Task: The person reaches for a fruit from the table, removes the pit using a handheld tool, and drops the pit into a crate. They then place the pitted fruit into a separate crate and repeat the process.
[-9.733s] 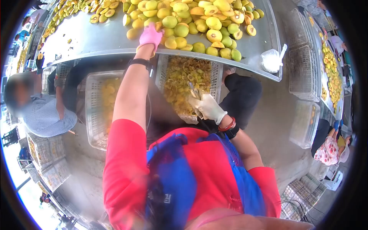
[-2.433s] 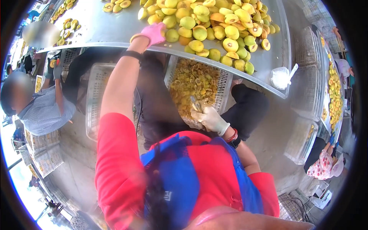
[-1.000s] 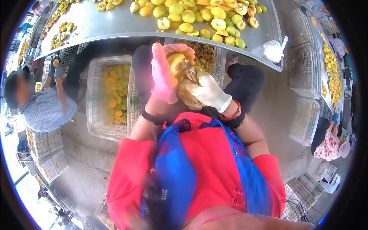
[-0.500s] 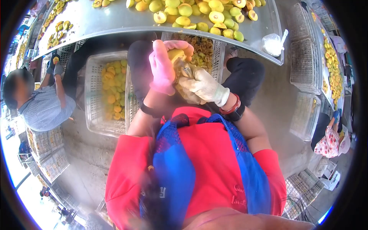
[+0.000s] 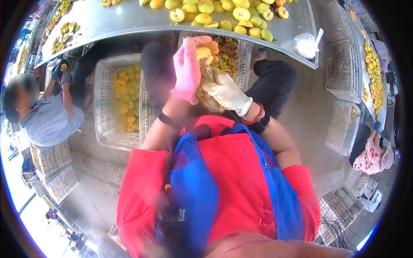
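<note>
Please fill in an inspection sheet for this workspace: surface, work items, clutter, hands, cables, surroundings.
Surface: metal table, bearing a fruit pile
Work items: fruit piece; metal tool close against it
Clutter: white plastic bag near the table's right corner
Hands: pink-gloved left hand cups the fruit piece; white-gloved right hand grips the tool
Cables: thin dark strands, possibly cables, lower right
Surroundings: fruit crate and co-worker at left; stacked crates at right
</note>
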The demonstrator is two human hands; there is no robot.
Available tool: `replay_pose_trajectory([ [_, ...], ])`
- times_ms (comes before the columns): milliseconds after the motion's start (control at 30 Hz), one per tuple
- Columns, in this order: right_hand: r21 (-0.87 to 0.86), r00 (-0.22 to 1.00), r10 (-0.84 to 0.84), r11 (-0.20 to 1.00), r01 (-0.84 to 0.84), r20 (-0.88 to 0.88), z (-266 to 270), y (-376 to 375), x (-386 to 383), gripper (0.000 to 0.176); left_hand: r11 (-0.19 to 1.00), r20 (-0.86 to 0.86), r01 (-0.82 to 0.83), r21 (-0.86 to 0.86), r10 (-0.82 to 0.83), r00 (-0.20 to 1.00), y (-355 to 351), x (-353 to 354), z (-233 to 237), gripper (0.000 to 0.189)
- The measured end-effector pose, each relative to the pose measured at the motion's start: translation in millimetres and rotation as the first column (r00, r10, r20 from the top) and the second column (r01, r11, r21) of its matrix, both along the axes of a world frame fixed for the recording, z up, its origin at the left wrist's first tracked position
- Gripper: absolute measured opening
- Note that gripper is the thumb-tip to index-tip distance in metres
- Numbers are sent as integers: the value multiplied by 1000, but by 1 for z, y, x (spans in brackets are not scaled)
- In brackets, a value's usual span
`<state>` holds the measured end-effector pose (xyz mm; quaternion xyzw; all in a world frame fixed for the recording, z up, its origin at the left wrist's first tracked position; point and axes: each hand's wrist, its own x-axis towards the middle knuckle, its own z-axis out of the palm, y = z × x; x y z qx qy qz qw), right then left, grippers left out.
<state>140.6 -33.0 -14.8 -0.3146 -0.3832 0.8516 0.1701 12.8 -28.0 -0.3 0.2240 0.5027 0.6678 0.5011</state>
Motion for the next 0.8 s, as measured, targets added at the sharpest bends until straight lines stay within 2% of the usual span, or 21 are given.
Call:
replay_pose_trajectory([
  [67, -6, 998, 59, 998, -59, -2, -2, 2, 0, 5, 999, -66, 4, -43, -7, 998, -4, 0, 10, 65],
  [167, -164, 973, 152, 970, -181, -174, 0, 7, 10, 7, 995, 50, 95, -45, -92, 994, -5, -7, 13, 68],
  [300, -129, 962, 231, 960, -249, -143, 12, 8, 15, 10, 968, -99, 241, 75, -233, 967, -8, -16, 0, 77],
  [367, -105, 944, 265, 952, -289, -197, 2, 9, 16, 10, 967, -137, 239, 87, -226, 964, -10, -16, 1, 61],
  [400, -111, 945, 291, 945, -309, -149, 6, 8, 17, 11, 967, -156, 239, 94, -222, 962, -11, -16, 3, 53],
  [467, -121, 936, 346, 928, -351, -58, 19, 6, 17, 12, 915, -242, 328, 236, -272, 932, -13, -19, -12, 48],
  [500, -137, 940, 335, 930, -341, -67, 20, 6, 17, 11, 877, -288, 372, 303, -287, 914, -13, -21, -12, 46],
  [533, -153, 943, 325, 930, -333, -74, 21, 6, 18, 11, 881, -317, 376, 285, -284, 905, -13, -23, -11, 49],
  [633, -150, 946, 317, 934, -324, -69, 20, 3, 15, 10, 950, -36, 234, 206, -231, 972, -17, -22, 1, 54],
  [667, -137, 946, 318, 936, -323, -62, 18, 3, 14, 11, 958, -40, 226, 173, -223, 974, -17, -23, 1, 64],
  [767, -21, 927, 375, 927, -375, -28, 11, -1, 9, 13, 989, 85, 60, 137, -72, 994, -14, -35, -5, 74],
  [800, 4, 912, 411, 912, -411, 10, 1, -5, 7, 13, 992, 193, -85, 93, 66, 979, -10, -39, -4, 77],
])
